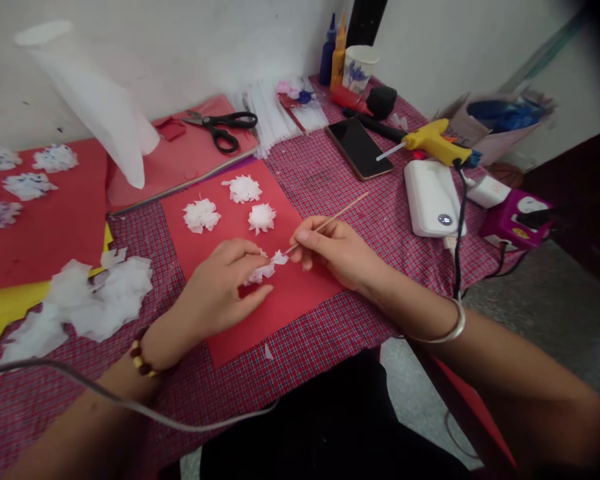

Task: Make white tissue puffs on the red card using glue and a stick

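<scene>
My right hand (pixel 330 243) pinches a thin wooden stick (pixel 353 203), its tip pointing down to the left. At that tip is a small piece of white tissue paper (pixel 280 258). Beside it, my left hand (pixel 230 283) curves over a partly hidden white paper tuft (pixel 261 273), thumb apart from the fingers; whether they touch it is hard to see. Both hands are over a red paper sheet (pixel 245 333). Three ruffled white tissue tufts stand on the sheet: a left one (pixel 201 215), an upper one (pixel 244 189) and a right one (pixel 261 217).
Loose white tissue pieces (pixel 100 293) lie at left, near red paper (pixel 40 247) with speckled tufts. Scissors (pixel 220 127), a phone (pixel 360 148), a yellow glue gun (pixel 433 141), a white power bank (pixel 433 200) and a purple socket block (pixel 515 223) line the back and right. A cable (pixel 130 403) crosses the front.
</scene>
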The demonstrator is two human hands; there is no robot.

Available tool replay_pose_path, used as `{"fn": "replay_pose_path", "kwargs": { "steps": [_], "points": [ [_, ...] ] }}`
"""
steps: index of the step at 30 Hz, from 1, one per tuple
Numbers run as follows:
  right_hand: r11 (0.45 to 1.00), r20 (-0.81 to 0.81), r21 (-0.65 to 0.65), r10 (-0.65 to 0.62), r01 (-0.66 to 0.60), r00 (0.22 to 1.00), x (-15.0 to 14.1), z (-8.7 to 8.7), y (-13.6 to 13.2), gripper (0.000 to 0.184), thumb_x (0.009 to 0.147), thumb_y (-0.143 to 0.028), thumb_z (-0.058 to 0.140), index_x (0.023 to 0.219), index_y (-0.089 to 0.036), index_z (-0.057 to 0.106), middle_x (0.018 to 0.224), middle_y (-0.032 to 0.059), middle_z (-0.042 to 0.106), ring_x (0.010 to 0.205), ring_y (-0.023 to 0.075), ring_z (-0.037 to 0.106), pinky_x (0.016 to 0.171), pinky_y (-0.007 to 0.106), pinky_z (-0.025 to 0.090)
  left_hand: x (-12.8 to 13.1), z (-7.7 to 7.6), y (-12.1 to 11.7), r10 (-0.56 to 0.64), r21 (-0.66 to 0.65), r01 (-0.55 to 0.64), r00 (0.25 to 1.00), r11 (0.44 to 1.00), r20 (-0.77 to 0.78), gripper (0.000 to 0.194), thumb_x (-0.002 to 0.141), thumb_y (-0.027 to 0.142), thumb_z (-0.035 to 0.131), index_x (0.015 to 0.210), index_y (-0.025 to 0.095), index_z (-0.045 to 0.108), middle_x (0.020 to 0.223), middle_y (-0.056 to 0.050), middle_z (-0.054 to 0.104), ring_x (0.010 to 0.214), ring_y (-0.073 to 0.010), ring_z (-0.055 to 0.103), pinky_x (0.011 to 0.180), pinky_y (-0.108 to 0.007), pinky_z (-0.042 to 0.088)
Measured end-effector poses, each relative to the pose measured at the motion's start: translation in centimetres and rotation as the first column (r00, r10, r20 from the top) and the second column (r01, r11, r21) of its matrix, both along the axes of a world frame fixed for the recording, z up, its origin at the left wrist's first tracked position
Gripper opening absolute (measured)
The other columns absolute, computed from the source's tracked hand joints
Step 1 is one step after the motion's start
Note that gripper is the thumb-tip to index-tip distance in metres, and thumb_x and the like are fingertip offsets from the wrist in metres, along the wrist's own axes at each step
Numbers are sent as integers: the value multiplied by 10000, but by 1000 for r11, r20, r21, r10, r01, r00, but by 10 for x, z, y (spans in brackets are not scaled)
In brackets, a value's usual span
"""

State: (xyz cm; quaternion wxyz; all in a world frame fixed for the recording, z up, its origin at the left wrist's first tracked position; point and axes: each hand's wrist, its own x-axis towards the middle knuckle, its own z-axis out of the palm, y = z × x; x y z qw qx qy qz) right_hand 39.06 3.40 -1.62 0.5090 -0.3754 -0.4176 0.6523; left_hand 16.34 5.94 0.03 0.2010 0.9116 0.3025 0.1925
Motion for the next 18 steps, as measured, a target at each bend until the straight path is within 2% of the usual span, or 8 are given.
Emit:
{"fn": "replay_pose_path", "kwargs": {
  "steps": [2, 5, 11, 14, 18],
  "points": [
    [1000, 71, 12, -8, 7, 997, 5, -2, -4, 341, 817, -475, 764, 766, -161, 638, 657, -15, 696, 520, 62, 574, 532, 195, 454, 3, -10, 2, -66, 48, 71, 994, 996, -92, 137, 876, 266, 645, 980, 195, 697, 1096, -122, 659, 996, -268, 598, 869, -410, 488],
    [999, 147, 32, 0, -5, 989, 8, -2, -10, 310, 829, -448, 754, 793, -163, 637, 701, -6, 704, 557, 70, 580, 571, 214, 468, 7, -18, 5, -52, 46, 56, 994, 997, -99, 134, 934, 237, 549, 898, 211, 676, 1000, -95, 659, 943, -244, 582, 861, -395, 470],
    [985, 282, 122, 81, -119, 956, 4, -3, -14, 154, 858, -304, 719, 857, -158, 671, 791, 16, 705, 700, 108, 619, 670, 256, 498, 8, -17, 13, 76, -127, -71, 997, 989, 29, 106, 864, 188, 579, 769, 217, 618, 790, -32, 589, 767, -192, 531, 738, -328, 411],
    [971, 351, 180, 86, -157, 932, 2, -3, -16, 91, 872, -258, 691, 866, -167, 693, 834, 17, 714, 785, 121, 653, 749, 268, 518, 6, -16, 16, 105, -203, -88, 992, 975, 76, 97, 830, 180, 603, 740, 212, 615, 745, -15, 574, 690, -165, 508, 663, -304, 373],
    [959, 427, 216, 78, -185, 901, -3, -5, -17, 104, 898, -267, 663, 916, -183, 721, 915, 26, 751, 861, 134, 697, 805, 276, 540, 3, -17, 18, 116, -269, -86, 988, 959, 98, 85, 840, 234, 632, 759, 212, 648, 755, -14, 594, 651, -146, 518, 609, -282, 365]
  ]
}}
